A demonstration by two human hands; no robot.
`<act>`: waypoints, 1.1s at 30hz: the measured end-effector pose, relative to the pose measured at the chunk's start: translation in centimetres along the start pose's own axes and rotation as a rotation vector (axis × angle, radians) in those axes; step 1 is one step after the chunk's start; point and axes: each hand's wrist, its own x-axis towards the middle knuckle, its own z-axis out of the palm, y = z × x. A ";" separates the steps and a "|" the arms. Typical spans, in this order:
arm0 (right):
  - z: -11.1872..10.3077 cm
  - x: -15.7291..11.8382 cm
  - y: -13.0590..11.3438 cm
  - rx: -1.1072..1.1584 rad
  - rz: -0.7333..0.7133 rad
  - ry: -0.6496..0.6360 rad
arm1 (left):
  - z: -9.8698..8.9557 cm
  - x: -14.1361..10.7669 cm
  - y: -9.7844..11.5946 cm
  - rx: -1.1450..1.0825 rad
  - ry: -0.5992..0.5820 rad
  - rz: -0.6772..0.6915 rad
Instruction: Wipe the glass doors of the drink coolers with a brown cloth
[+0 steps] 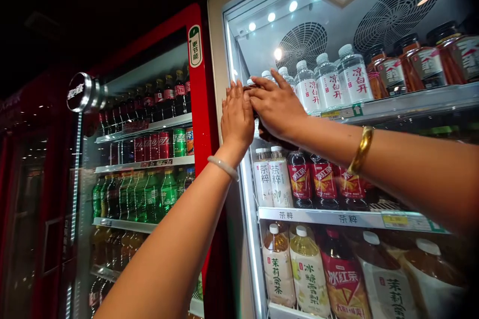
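Note:
My left hand (238,117), with a pale bangle (223,167) at the wrist, lies with straight fingers at the left edge of the lit drinks fridge (216,35). Right beside it, my right hand (279,104) rests on the fridge's glass front with its fingers stretched out. A gold bracelet (361,150) circles the right wrist. Neither hand shows anything held. A dark patch under the right palm looks like its reflection. Clear water bottles (309,88) stand behind the glass near the right hand.
Below are shelves of red-labelled tea bottles (324,177) and large bottles (279,269). On the left stands a red-framed fridge (204,109) with cans (164,144) and green bottles (168,190). A round silver sign (78,92) sticks out beside it.

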 end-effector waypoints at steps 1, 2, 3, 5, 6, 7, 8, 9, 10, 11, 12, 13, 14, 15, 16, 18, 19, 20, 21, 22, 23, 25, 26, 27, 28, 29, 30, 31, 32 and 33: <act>-0.1 -0.3 0.1 0.001 0.031 0.013 | 0.4 1.0 0.2 -0.012 0.018 0.017; -0.3 -0.8 0.3 0.000 0.023 0.019 | 0.9 1.8 0.3 -0.025 0.035 0.032; -0.6 -1.3 0.8 -0.004 -0.017 0.017 | 1.2 2.2 0.4 -0.039 0.049 0.042; -1.2 -1.9 2.7 -0.026 -0.119 -0.005 | 1.8 2.6 0.5 -0.054 0.060 0.048; -1.6 -1.7 4.0 -0.038 -0.130 -0.010 | 2.0 2.7 0.6 -0.046 0.057 0.042; -1.8 -1.3 5.3 -0.047 -0.100 -0.004 | 2.3 2.7 0.7 -0.028 0.053 0.028; -1.9 -0.7 6.4 -0.049 -0.033 0.019 | 2.5 2.8 0.8 -0.006 0.053 0.008; -1.8 0.1 7.3 -0.046 0.052 0.053 | 2.7 3.1 0.9 0.015 0.058 -0.016; -1.6 0.7 7.7 -0.034 0.130 0.088 | 2.9 3.3 1.1 0.032 0.068 -0.042; -1.3 1.2 7.7 -0.017 0.176 0.111 | 3.1 3.6 1.2 0.046 0.079 -0.067; -1.1 1.4 7.3 0.004 0.181 0.117 | 3.3 3.9 1.4 0.058 0.090 -0.090; -0.9 1.2 6.7 0.024 0.151 0.108 | 3.3 4.0 1.5 0.068 0.095 -0.108; -0.9 0.6 6.2 0.043 0.100 0.089 | 3.4 4.1 1.5 0.076 0.094 -0.114; -1.1 -0.2 5.8 0.058 0.040 0.060 | 3.4 4.0 1.6 0.084 0.084 -0.102; -1.6 -1.3 5.7 0.068 -0.013 0.026 | 3.4 3.7 1.7 0.088 0.069 -0.071; -3.0 -3.2 6.5 0.070 -0.056 -0.029 | 3.4 3.1 1.8 0.091 0.028 0.039; -3.7 -3.9 7.2 0.064 -0.041 -0.038 | 3.4 2.8 2.0 0.100 -0.001 0.100; -4.3 -4.3 7.8 0.051 -0.003 -0.031 | 3.5 2.6 2.2 0.115 -0.029 0.145; -4.6 -4.4 8.3 0.035 0.053 -0.003 | 3.7 2.4 2.5 0.132 -0.050 0.169; -4.7 -4.3 8.4 0.016 0.115 0.036 | 3.9 2.3 2.7 0.147 -0.062 0.171; -4.6 -4.2 8.1 0.001 0.168 0.077 | 4.1 2.1 3.0 0.159 -0.063 0.158; -3.9 -4.2 6.6 -0.012 0.201 0.106 | 4.4 1.5 3.7 0.176 -0.040 0.107; -3.7 -4.6 5.7 -0.009 0.184 0.091 | 4.5 1.1 4.0 0.188 -0.028 0.081; -3.6 -5.2 5.1 0.001 0.149 0.060 | 4.5 0.5 4.4 0.205 -0.024 0.060; -3.8 -6.0 5.0 0.016 0.102 0.023 | 4.6 -0.3 4.8 0.227 -0.028 0.049; -4.3 -6.9 5.3 0.029 0.060 -0.011 | 4.6 -1.0 5.3 0.252 -0.039 0.052; -5.0 -7.7 6.2 0.039 0.025 -0.034 | 4.7 -1.8 5.8 0.273 -0.057 0.065; -5.8 -8.5 7.4 0.043 0.003 -0.043 | 4.9 -2.4 6.4 0.290 -0.075 0.082; -6.6 -9.0 8.8 0.031 0.014 -0.038 | 5.0 -2.8 7.0 0.304 -0.089 0.087; -7.2 -9.3 10.1 0.003 0.052 -0.017 | 5.3 -2.9 7.7 0.314 -0.097 0.074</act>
